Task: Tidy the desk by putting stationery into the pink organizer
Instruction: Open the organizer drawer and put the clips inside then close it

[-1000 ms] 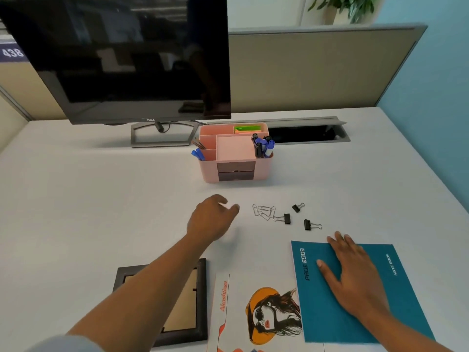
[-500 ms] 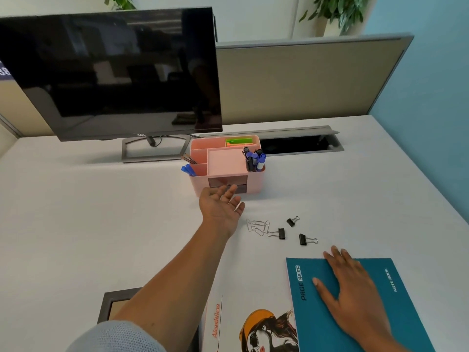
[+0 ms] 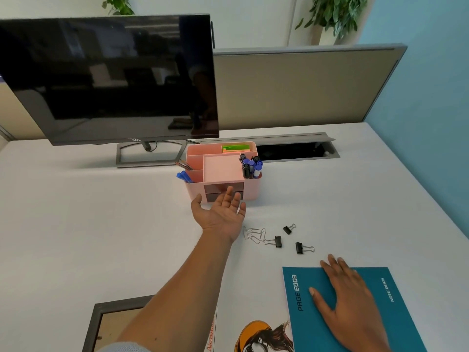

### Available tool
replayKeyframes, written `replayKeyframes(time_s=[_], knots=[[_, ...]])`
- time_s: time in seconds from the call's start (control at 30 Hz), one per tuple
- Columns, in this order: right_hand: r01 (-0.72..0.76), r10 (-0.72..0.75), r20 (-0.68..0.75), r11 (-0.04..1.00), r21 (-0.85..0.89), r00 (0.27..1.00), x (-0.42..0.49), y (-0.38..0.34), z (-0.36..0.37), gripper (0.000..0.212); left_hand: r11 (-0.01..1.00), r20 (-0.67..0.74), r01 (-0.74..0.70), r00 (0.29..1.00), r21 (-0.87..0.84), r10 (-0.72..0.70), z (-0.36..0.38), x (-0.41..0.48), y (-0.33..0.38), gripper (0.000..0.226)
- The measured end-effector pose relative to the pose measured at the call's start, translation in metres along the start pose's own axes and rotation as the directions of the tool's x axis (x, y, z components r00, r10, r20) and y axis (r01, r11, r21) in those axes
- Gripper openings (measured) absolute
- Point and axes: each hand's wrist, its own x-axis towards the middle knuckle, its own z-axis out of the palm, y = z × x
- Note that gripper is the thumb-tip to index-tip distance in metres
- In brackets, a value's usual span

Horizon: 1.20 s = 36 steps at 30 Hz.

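The left hand (image 3: 221,214) is seen palm up with its fingers spread, held against the front of the pink organizer (image 3: 223,171); its grip is released and nothing is held. The fingertips overlap the two dark drawer fronts low on the organizer, so whether a drawer is touched cannot be told. Part of the lower drawer is hidden behind the hand.

The organizer is a smooth, rounded plastic box divided into compartments, standing on the white worktop (image 3: 76,224) just in front of the monitor (image 3: 109,77) stand. Blue and black markers (image 3: 250,166) are stood upright in its right compartment, blue pens (image 3: 184,177) lean out at its left side, and green sticky notes (image 3: 236,148) lie in the rear compartment.

Near the left wrist, a tangle of thin wire paper clips (image 3: 254,235) lies on the worktop, with three black binder clips (image 3: 289,241) with wire handles just to its right, all apart from the organizer.

The right hand (image 3: 352,301) is laid flat, fingers extended and unclenched, on a matte teal notebook (image 3: 401,313) whose lower edge is cut off by the frame. A printed sheet with an illustrated figure (image 3: 261,336) is partly tucked under the notebook and cropped at the bottom. A dark picture frame (image 3: 101,323) is half covered by the left forearm and cut off below. The monitor's left edge is also out of frame.
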Motion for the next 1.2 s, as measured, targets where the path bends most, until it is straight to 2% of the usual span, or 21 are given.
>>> replayKeyframes(time_s=[0.23,0.53,1.2], knots=[[-0.001,0.001,-0.008,1.000,0.011,1.000,0.000,-0.002,-0.001,0.082,1.000,-0.059,0.000,0.998,0.015,0.000,-0.005,-0.006,-0.005,0.069],[0.004,-0.004,-0.044,1.000,0.003,0.999,-0.001,-0.001,0.000,0.079,1.000,-0.065,0.010,0.998,-0.008,-0.011,-0.018,-0.024,-0.012,0.068],[0.027,-0.027,-0.071,1.000,0.001,0.997,-0.003,0.001,0.002,0.074,0.997,-0.094,0.018,0.996,0.069,-0.011,-0.036,-0.032,-0.017,0.064]])
